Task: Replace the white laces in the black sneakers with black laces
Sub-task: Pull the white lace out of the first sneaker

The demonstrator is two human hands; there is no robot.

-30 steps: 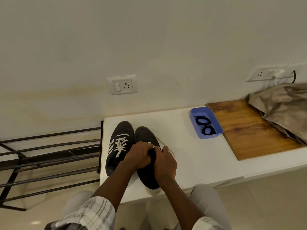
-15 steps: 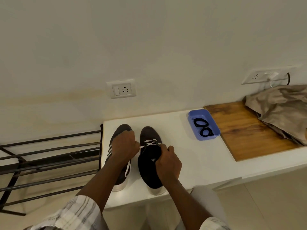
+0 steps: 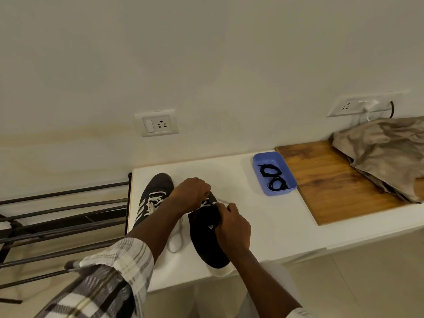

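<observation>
White lace is being pinched from both sides: left hand toeward, right hand heelward, sneaker heel at bench front edge.

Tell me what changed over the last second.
The left hand swung over the left sneaker, then returned to the right sneaker, pinching its white lace; slack lace now lies between the sneakers. The right hand stayed at that sneaker's lacing. Black laces remain in the blue tray.
</observation>
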